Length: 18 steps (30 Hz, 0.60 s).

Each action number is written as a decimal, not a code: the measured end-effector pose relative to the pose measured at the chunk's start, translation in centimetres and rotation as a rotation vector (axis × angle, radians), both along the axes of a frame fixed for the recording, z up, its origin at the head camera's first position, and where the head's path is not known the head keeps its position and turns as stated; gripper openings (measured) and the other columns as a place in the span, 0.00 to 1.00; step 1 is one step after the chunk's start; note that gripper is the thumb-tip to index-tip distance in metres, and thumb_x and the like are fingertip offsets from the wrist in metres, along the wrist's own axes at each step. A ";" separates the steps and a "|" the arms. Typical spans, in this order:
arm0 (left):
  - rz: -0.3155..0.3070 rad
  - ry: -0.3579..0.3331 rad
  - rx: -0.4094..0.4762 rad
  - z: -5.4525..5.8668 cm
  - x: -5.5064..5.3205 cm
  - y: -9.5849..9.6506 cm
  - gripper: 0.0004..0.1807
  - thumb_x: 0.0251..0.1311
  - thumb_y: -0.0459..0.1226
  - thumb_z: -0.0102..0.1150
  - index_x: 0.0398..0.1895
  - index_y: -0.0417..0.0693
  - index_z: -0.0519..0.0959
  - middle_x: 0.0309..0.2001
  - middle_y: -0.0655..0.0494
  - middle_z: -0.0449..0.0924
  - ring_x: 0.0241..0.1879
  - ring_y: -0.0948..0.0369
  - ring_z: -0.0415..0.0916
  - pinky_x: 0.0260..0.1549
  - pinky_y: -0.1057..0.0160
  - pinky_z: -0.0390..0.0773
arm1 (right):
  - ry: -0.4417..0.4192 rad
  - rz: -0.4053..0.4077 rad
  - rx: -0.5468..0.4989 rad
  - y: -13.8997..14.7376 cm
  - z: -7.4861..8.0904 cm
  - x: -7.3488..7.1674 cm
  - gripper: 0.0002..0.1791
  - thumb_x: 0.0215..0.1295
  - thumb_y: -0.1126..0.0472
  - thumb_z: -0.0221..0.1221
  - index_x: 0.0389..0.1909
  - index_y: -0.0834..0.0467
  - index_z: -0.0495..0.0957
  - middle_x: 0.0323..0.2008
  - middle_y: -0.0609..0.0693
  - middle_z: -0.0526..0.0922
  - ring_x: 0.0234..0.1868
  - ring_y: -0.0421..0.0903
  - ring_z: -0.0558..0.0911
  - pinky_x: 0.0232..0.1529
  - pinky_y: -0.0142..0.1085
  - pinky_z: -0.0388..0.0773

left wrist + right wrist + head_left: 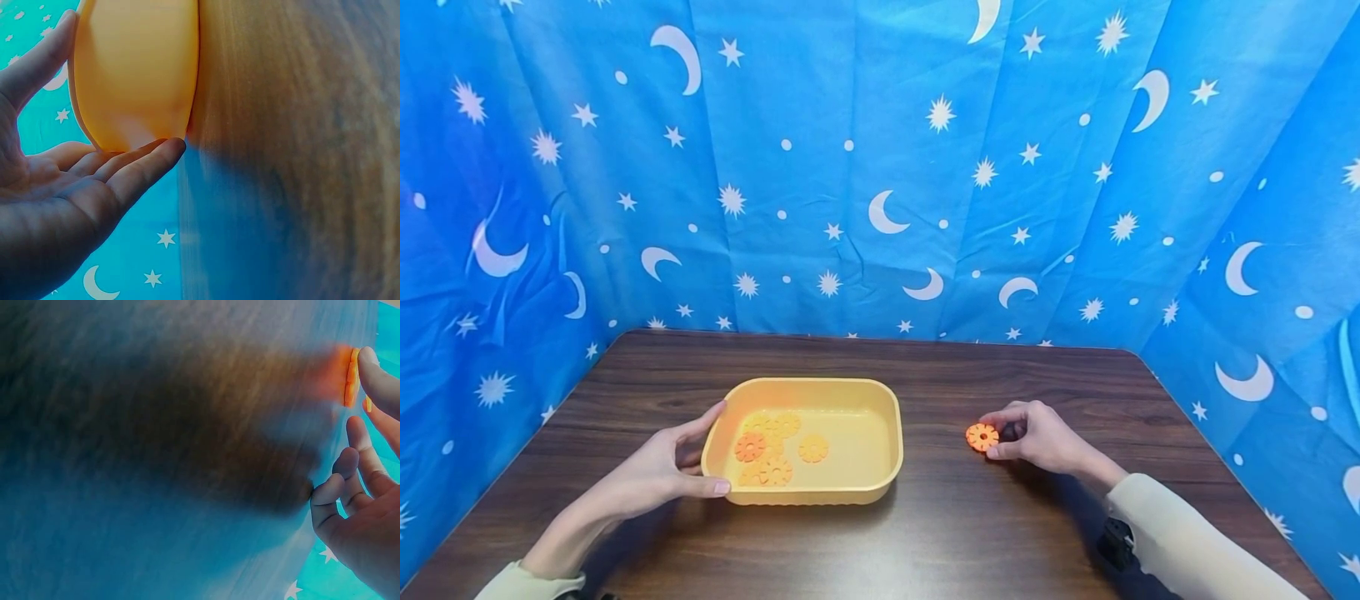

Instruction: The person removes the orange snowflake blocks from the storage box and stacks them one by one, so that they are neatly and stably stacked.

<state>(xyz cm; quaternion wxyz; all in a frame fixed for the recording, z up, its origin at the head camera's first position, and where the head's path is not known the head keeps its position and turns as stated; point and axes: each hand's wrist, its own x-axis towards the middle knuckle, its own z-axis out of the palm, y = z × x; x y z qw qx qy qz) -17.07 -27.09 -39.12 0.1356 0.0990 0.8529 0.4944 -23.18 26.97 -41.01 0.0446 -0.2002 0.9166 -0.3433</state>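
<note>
Head view: one yellow basin, rectangular with rounded corners, upright on a dark wood-grain tabletop, left of the middle and clear of the far edge. Contents: several yellow notched discs, mostly overlapping at the basin's left end, one lying apart; with them, one darker orange piece. Hands well apart. Left hand grips the basin's left end, thumb at its near left corner, fingers along the outer side. Right hand pinches one orange notched disc, centre hole visible, between the basin and the tabletop's right edge; whether it touches the wood cannot be told. Pale sleeves on both arms. Beyond the far edge, and at both sides, blue cloth with white moons and stars. Left wrist view: thumb and extended fingers set against the basin's outside, its contents out of sight. Right wrist view: held disc edge-on at the fingertips, remaining fingers partly bent; tabletop blurred.
</note>
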 end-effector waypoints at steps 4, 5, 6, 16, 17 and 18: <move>0.003 -0.001 0.007 0.0 0.0 0.0 0.63 0.55 0.45 0.81 0.86 0.45 0.48 0.81 0.31 0.52 0.73 0.34 0.65 0.63 0.45 0.76 | 0.002 0.011 0.007 0.1 -0.1 -0.1 0.24 0.59 0.59 0.78 0.57 0.60 0.87 0.41 0.49 0.83 0.33 0.50 0.73 0.31 0.35 0.70; 0.004 -0.001 0.006 0.0 0.0 0.0 0.63 0.55 0.45 0.81 0.86 0.45 0.48 0.81 0.31 0.52 0.73 0.34 0.65 0.63 0.46 0.76 | 0.002 0.015 0.008 0.1 -0.1 -0.1 0.24 0.60 0.60 0.77 0.57 0.60 0.87 0.42 0.49 0.83 0.33 0.50 0.73 0.31 0.35 0.70; 0.004 -0.002 0.007 0.0 0.0 0.1 0.63 0.55 0.44 0.81 0.86 0.45 0.48 0.81 0.31 0.52 0.73 0.34 0.65 0.63 0.46 0.76 | 0.003 0.019 0.011 0.1 -0.1 -0.1 0.24 0.60 0.60 0.77 0.57 0.61 0.87 0.42 0.50 0.83 0.33 0.49 0.73 0.31 0.35 0.70; -0.002 0.004 0.004 0.1 0.1 0.1 0.63 0.55 0.45 0.81 0.86 0.44 0.47 0.81 0.32 0.51 0.74 0.34 0.63 0.65 0.44 0.74 | -0.010 0.043 0.032 -0.1 -0.1 -0.2 0.25 0.62 0.59 0.76 0.60 0.62 0.86 0.40 0.48 0.81 0.33 0.50 0.72 0.31 0.35 0.69; -0.003 0.005 0.003 0.1 0.1 0.1 0.63 0.55 0.45 0.81 0.86 0.44 0.47 0.81 0.32 0.51 0.74 0.34 0.63 0.65 0.43 0.74 | -0.010 0.046 0.033 -0.1 -0.1 -0.2 0.25 0.62 0.59 0.76 0.60 0.62 0.86 0.40 0.48 0.81 0.33 0.50 0.72 0.31 0.35 0.69; -0.003 0.006 0.003 0.1 0.0 0.0 0.63 0.55 0.45 0.81 0.86 0.44 0.48 0.81 0.32 0.51 0.74 0.34 0.63 0.65 0.43 0.74 | -0.009 0.047 0.034 -0.1 -0.1 -0.2 0.25 0.62 0.59 0.76 0.60 0.62 0.86 0.40 0.48 0.81 0.33 0.50 0.72 0.31 0.35 0.69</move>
